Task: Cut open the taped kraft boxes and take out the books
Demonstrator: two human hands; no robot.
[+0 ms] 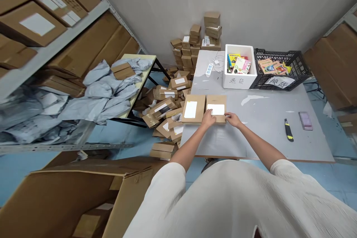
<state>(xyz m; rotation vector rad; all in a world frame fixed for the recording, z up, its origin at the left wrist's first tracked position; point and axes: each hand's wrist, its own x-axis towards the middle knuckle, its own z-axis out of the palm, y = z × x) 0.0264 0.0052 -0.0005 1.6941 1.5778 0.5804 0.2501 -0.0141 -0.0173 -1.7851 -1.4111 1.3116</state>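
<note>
Two flat brown cardboard boxes lie side by side at the table's left end. The right-hand cardboard box (220, 100) carries a white label (218, 109). My left hand (209, 119) grips this box near its front left corner, its fingertips reaching the label. At the box's right edge, my right hand (233, 119) has its fingers closed on the side. The other cardboard box (199, 116), with a larger white label (190, 109), sits just left of my left hand, and neither hand is seen holding it.
A white foam bin (239, 81) and a black crate (290, 83), both with books, stand at the table's back. A box cutter (289, 130) lies to the right. Loose cartons (164, 111) are heaped left of the table (264, 134). An open large carton (69, 182) is at lower left.
</note>
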